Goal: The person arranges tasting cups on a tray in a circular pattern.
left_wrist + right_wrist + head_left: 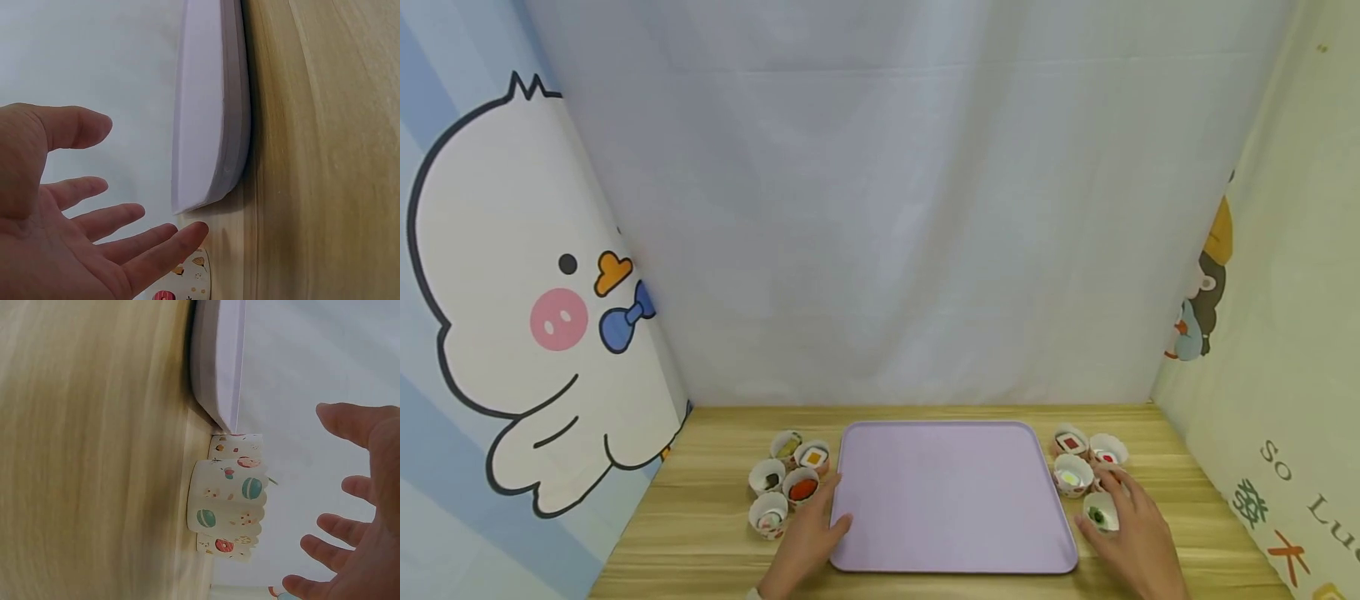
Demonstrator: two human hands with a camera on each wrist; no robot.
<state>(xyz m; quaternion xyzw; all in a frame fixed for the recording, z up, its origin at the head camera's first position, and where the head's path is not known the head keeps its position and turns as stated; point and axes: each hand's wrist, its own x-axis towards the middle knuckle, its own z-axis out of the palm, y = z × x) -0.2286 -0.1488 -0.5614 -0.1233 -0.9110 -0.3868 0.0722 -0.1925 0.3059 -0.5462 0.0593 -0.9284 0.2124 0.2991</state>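
Observation:
A lilac rectangular tray (951, 500) lies flat on the wooden table. Beside its left edge is my left hand (807, 537), fingers spread and thumb apart; the palm shows nothing held in the left wrist view. My right hand (1131, 537) hovers by the small paper cups to the right, its fingers loosely spread and bare in the right wrist view. Nearest to it stands a cup with something green inside (1101, 512). Its fingers partly cover another cup behind. Close to the left fingertips is a cup with red contents (801, 486).
More patterned cups stand left of the tray, among them one with a dark piece (767, 477) and one with pinkish contents (768, 515). To the right are a cup with pale green contents (1073, 475) and others. A pale curtain (910, 250) hangs behind the table (700, 533).

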